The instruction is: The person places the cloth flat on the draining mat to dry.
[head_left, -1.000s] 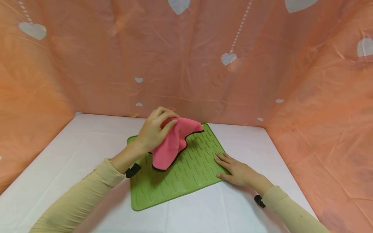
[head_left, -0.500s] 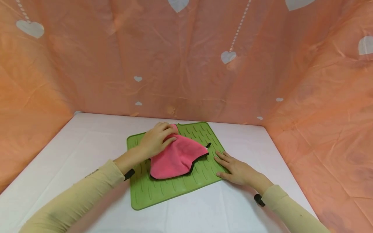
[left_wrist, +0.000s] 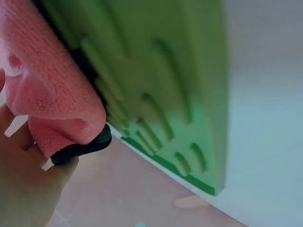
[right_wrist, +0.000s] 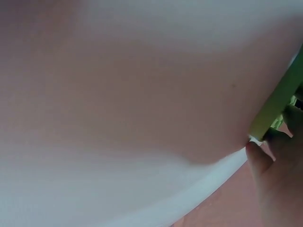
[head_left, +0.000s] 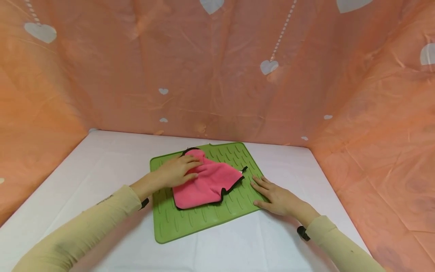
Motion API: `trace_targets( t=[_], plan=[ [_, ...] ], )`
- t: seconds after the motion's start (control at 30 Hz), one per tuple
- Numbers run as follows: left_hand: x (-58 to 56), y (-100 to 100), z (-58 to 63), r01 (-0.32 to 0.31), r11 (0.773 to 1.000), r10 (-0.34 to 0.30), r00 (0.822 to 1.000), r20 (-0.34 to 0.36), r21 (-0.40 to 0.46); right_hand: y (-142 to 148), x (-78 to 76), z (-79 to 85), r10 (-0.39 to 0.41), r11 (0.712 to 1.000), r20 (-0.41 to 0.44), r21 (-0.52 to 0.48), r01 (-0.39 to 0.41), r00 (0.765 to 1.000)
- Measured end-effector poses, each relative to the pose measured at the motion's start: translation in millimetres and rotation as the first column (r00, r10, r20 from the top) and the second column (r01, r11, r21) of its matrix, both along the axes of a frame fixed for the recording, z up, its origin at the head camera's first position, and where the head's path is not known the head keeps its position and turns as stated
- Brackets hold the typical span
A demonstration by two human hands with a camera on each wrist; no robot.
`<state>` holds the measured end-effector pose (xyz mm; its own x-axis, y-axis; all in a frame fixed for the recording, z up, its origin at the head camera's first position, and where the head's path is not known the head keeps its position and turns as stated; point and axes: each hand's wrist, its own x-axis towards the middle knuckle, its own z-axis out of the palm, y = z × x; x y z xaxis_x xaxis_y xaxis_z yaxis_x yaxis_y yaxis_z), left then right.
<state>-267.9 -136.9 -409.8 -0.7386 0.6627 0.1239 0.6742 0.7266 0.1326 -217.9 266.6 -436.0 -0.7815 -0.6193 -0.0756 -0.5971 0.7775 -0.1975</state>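
A pink cloth (head_left: 214,183) with black edging lies crumpled on a green ridged mat (head_left: 170,226). My left hand (head_left: 173,170) rests on the cloth's left part, fingers extended over it and thumb spread apart. In the left wrist view, the plush cloth (left_wrist: 57,90) bunches up against the fingers, close over the ridges of the mat (left_wrist: 142,71). My right hand (head_left: 280,200) lies with straight, spread fingers on the mat's right edge. Only part of that hand (right_wrist: 284,184) shows in the right wrist view, at the green edge.
A white-covered table (head_left: 224,249) carries the mat. Orange sheeting (head_left: 217,83) with pale hearts walls off the back and both sides. At the cloth's right corner a small black loop (head_left: 244,169) sticks out over the mat.
My left hand has lowered the cloth from above the mat onto it, and its fingers have loosened and straightened. The cloth has spread out. My right hand has stayed at the mat's edge.
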Motion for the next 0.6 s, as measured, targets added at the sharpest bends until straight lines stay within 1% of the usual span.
trace_targets(
  t=[0.07,0.13,0.17,0.23,0.3,0.37,0.43,0.5,0.53,0.6],
  plan=[
    [1.4,-2.5,-1.5,-0.004,1.0,0.004,1.0,0.027,-0.023,0.0,-0.1,0.4,0.007,1.0,-0.02,0.011,-0.007,1.0],
    [2.6,-5.5,-1.6,-0.005,1.0,0.006,0.999,0.051,-0.025,-0.7,-0.1,1.1,0.017,1.0,-0.056,0.026,-0.015,0.998],
    [3.3,-7.3,-1.3,-0.001,1.0,0.002,0.999,0.054,-0.015,-1.5,0.0,1.9,0.02,0.999,-0.077,0.028,-0.018,0.997],
    [4.8,-11.8,0.1,0.008,1.0,-0.009,0.999,0.036,0.025,-4.8,0.8,4.9,0.019,1.0,-0.12,0.016,-0.017,0.993],
    [6.8,-17.3,3.0,0.02,0.995,-0.02,1.0,-0.005,0.097,-10.6,2.3,9.3,0.011,1.0,-0.168,-0.021,-0.015,0.986],
    [9.1,-23.6,6.1,0.038,0.985,-0.023,0.996,-0.086,0.168,-19.4,4.2,14.8,0.005,0.996,-0.216,-0.086,-0.024,0.976],
    [11.7,-30.7,8.7,0.05,0.971,-0.01,0.985,-0.172,0.233,-30.8,6.9,20.8,0.003,0.987,-0.266,-0.153,-0.045,0.964],
    [14.1,-38.6,9.2,0.051,0.959,0.016,0.972,-0.233,0.279,-44.1,10.0,26.3,0.018,0.973,-0.31,-0.212,-0.087,0.951],
    [15.2,-42.7,8.5,0.047,0.954,0.029,0.969,-0.247,0.296,-51.3,11.7,28.7,0.032,0.964,-0.329,-0.238,-0.116,0.944],
    [17.8,-50.8,6.6,0.025,0.946,0.057,0.969,-0.241,0.324,-65.7,15.5,32.5,0.068,0.949,-0.35,-0.266,-0.169,0.934]
  ],
)
